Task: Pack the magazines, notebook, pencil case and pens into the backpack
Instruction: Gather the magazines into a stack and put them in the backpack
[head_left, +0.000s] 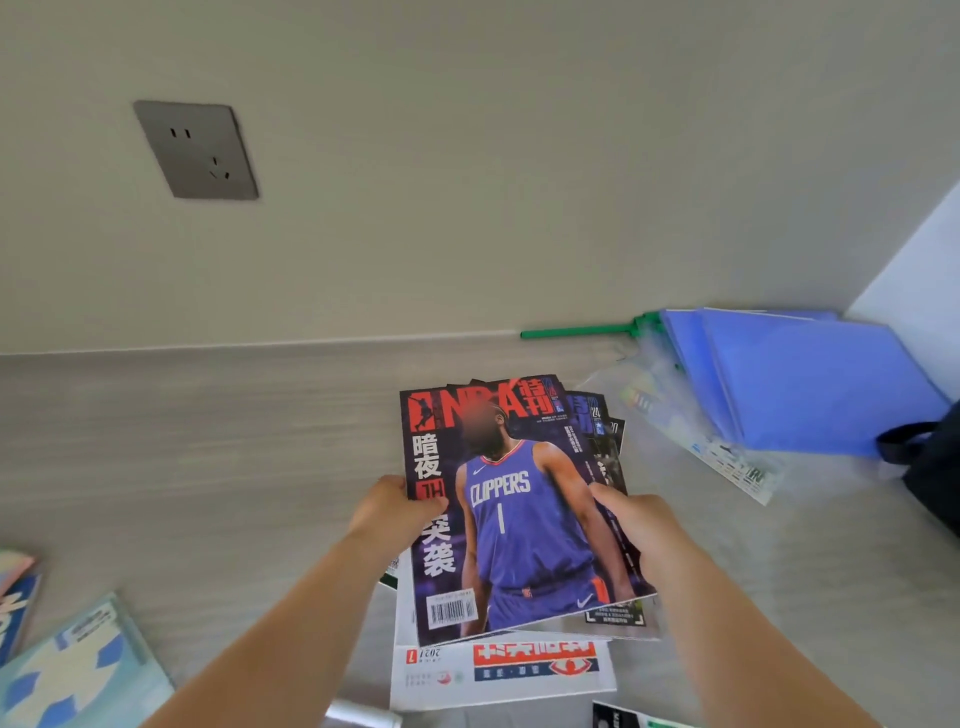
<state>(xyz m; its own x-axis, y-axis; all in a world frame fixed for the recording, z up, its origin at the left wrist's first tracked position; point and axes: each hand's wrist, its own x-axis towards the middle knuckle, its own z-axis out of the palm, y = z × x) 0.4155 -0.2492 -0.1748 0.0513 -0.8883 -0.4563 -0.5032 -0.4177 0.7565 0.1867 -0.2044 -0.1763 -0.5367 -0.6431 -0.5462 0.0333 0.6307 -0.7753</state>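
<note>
A stack of basketball magazines (519, 514) is at the middle of the grey table, the top cover showing a player in a blue jersey. My left hand (395, 512) grips the stack's left edge, thumb on the cover. My right hand (641, 530) grips the right edge. A white magazine with a red title (498, 675) lies flat under the stack's near end. The dark backpack (930, 467) shows only partly at the right edge. A light blue notebook (78, 670) lies at the lower left.
Blue folders (810, 379) lean in the back right corner over a clear plastic pouch (685, 431). A green stick (576, 330) lies along the wall. A wall socket (197, 150) is at upper left. More booklets (15, 597) sit at the left edge.
</note>
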